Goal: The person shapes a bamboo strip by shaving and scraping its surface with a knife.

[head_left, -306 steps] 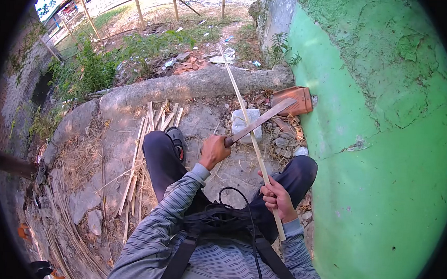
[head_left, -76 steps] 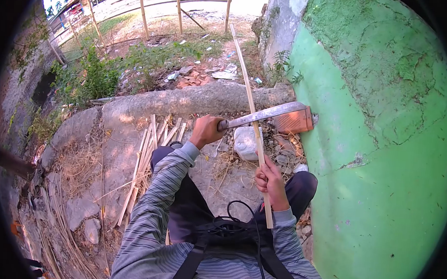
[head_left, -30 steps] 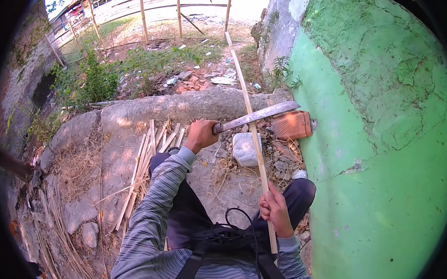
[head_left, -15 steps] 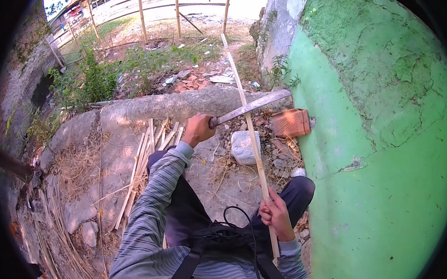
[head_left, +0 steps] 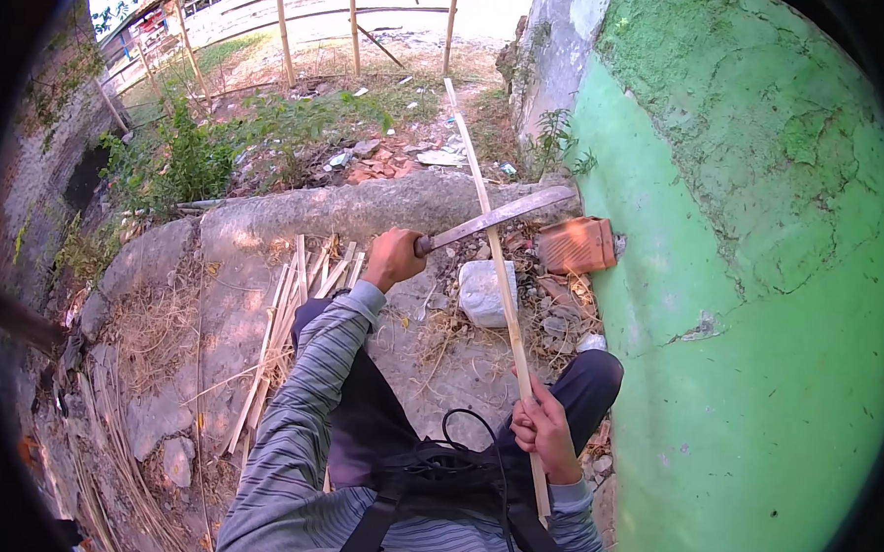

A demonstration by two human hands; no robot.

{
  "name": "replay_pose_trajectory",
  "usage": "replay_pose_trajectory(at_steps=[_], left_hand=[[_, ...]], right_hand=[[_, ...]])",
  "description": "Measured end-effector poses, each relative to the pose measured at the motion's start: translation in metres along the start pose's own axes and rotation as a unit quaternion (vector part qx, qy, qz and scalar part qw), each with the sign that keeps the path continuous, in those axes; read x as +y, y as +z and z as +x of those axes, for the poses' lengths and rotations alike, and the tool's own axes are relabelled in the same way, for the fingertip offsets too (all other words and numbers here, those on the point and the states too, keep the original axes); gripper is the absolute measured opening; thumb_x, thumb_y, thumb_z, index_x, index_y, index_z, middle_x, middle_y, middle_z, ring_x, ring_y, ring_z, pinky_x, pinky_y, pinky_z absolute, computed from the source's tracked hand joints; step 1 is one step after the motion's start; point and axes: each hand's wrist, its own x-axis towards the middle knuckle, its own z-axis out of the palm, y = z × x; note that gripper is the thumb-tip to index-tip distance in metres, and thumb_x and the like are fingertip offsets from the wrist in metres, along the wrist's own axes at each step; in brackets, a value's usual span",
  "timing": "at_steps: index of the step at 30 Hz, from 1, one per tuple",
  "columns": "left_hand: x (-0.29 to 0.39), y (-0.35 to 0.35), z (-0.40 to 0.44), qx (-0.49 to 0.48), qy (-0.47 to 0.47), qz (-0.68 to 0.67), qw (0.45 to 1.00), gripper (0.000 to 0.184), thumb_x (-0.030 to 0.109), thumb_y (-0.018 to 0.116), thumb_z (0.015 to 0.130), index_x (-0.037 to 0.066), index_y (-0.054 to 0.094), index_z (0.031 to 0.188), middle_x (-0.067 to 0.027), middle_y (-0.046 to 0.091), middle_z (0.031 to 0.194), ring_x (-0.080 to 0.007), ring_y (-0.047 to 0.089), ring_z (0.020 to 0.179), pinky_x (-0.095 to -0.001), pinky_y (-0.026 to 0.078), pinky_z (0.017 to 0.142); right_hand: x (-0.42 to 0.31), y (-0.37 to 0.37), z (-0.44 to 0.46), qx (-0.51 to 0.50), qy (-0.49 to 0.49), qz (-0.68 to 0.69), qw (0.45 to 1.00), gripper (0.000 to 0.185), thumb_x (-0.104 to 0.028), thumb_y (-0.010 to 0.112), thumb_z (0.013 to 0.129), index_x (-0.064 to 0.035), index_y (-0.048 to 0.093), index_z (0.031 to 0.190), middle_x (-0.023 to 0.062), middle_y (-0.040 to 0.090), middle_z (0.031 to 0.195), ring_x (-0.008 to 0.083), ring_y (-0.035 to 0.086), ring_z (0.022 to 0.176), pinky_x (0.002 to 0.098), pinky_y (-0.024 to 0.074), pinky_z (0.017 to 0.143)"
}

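Observation:
My left hand (head_left: 395, 259) is wrapped round the handle of a machete (head_left: 509, 212), whose long blade points right. The blade lies across a long, pale bamboo strip (head_left: 506, 289), touching or nearly touching it. Near my right knee, my right hand (head_left: 546, 429) is closed round the lower part of this strip. The strip's far end reaches up past the low concrete ledge, and its near end lies by my right forearm. A whitish stone block (head_left: 486, 293) sits on the ground beside the strip.
A pile of split bamboo strips (head_left: 287, 314) lies left of my knees. The green wall (head_left: 733, 387) rises close on my right, with an orange brick (head_left: 577, 244) at its foot. Ahead runs a low concrete ledge (head_left: 317, 211); plants and a bamboo fence stand beyond.
The bamboo strip has slid slightly toward my body, its far end now a little lower in view. The machete and both hands stay almost where they were.

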Motion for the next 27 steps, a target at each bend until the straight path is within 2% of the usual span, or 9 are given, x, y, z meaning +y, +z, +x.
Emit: replay_pose_trajectory(at_steps=[9, 12, 14, 15, 18, 19, 22, 27], left_hand=[[0.009, -0.009, -0.005, -0.015, 0.018, -0.028, 0.999, 0.018, 0.022, 0.065, 0.077, 0.01, 0.075, 0.086, -0.0197, 0.071, 0.083, -0.0431, 0.068, 0.081, -0.0546, 0.055, 0.075], [0.001, -0.009, 0.003, -0.005, -0.011, -0.001, 1.0, 0.017, 0.022, 0.065, 0.078, 0.011, 0.076, 0.086, -0.0198, 0.071, 0.083, -0.0437, 0.068, 0.081, -0.0544, 0.055, 0.075], [-0.008, -0.008, 0.011, 0.021, -0.069, 0.002, 0.997, 0.018, 0.021, 0.063, 0.076, 0.011, 0.076, 0.084, -0.0218, 0.071, 0.082, -0.0425, 0.069, 0.08, -0.0542, 0.056, 0.075], [-0.009, -0.012, 0.014, 0.0, -0.093, 0.0, 0.996, 0.018, 0.022, 0.063, 0.076, 0.012, 0.076, 0.084, -0.0215, 0.071, 0.082, -0.0419, 0.07, 0.081, -0.0539, 0.056, 0.075], [-0.009, -0.017, 0.01, -0.011, -0.042, 0.012, 0.999, 0.018, 0.022, 0.064, 0.076, 0.012, 0.076, 0.086, -0.0206, 0.072, 0.083, -0.0414, 0.07, 0.082, -0.0534, 0.056, 0.076], [-0.006, -0.015, 0.005, 0.009, -0.017, 0.006, 1.0, 0.017, 0.024, 0.064, 0.079, 0.011, 0.074, 0.085, -0.0202, 0.07, 0.081, -0.0436, 0.067, 0.082, -0.0545, 0.053, 0.072], [0.004, -0.013, -0.007, -0.012, 0.018, -0.031, 0.999, 0.016, 0.022, 0.066, 0.077, 0.012, 0.075, 0.086, -0.0189, 0.071, 0.081, -0.0428, 0.068, 0.082, -0.0541, 0.054, 0.072], [0.004, -0.009, -0.005, -0.008, 0.006, -0.024, 1.0, 0.017, 0.021, 0.066, 0.076, 0.013, 0.076, 0.088, -0.0187, 0.071, 0.084, -0.0425, 0.068, 0.082, -0.0526, 0.055, 0.074]], right_hand=[[-0.001, -0.003, 0.005, 0.01, -0.005, -0.009, 1.0, 0.048, -0.014, 0.041, 0.111, -0.0136, 0.036, 0.159, -0.0044, 0.035, 0.076, 0.0017, 0.027, 0.053, 0.0176, 0.0236, 0.045], [-0.005, 0.003, -0.003, 0.007, -0.008, -0.018, 1.0, 0.048, -0.014, 0.041, 0.111, -0.0134, 0.035, 0.159, -0.0044, 0.035, 0.076, 0.0019, 0.028, 0.054, 0.0176, 0.0235, 0.046], [-0.004, 0.003, -0.012, 0.001, 0.007, -0.008, 1.0, 0.049, -0.013, 0.041, 0.111, -0.0135, 0.035, 0.159, -0.0044, 0.035, 0.077, 0.002, 0.028, 0.054, 0.0175, 0.0233, 0.046], [-0.003, 0.002, -0.013, 0.002, 0.005, -0.009, 1.0, 0.049, -0.013, 0.041, 0.111, -0.0135, 0.035, 0.159, -0.0044, 0.035, 0.077, 0.002, 0.028, 0.054, 0.0175, 0.0233, 0.046], [-0.001, -0.001, -0.009, 0.0, 0.007, -0.024, 1.0, 0.049, -0.013, 0.042, 0.11, -0.0136, 0.035, 0.159, -0.0044, 0.035, 0.077, 0.002, 0.027, 0.054, 0.0175, 0.0231, 0.046], [-0.001, -0.002, -0.006, 0.002, 0.003, -0.017, 1.0, 0.049, -0.014, 0.042, 0.111, -0.0137, 0.035, 0.159, -0.0045, 0.035, 0.077, 0.002, 0.027, 0.054, 0.0174, 0.023, 0.046], [-0.002, -0.004, 0.001, 0.008, -0.005, -0.008, 1.0, 0.049, -0.014, 0.042, 0.111, -0.0138, 0.035, 0.159, -0.0046, 0.035, 0.077, 0.0019, 0.027, 0.054, 0.0175, 0.023, 0.046], [-0.003, -0.001, -0.003, 0.009, -0.008, -0.005, 1.0, 0.048, -0.015, 0.042, 0.111, -0.014, 0.036, 0.158, -0.0048, 0.035, 0.077, 0.0016, 0.027, 0.054, 0.0176, 0.0229, 0.046]])
